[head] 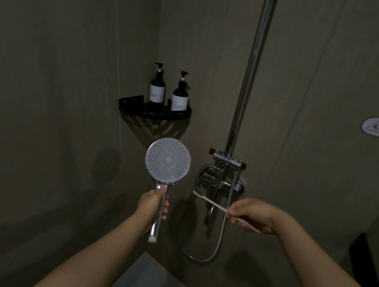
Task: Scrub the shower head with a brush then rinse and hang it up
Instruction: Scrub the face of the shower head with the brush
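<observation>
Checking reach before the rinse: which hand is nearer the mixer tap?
Right. The right hand, pinching the brush, sits just below and right of the mixer tap. The left hand grips the shower head handle, farther left.

black corner shelf (140,110) sitting in the wall corner, carrying two dark pump bottles (157,89) with pale labels, standing upright side by side; label print is likely too dim to read.

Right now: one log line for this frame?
left hand: grips shower head | right hand: pinches toothbrush | contact: none | stage: pre-scrub
</observation>
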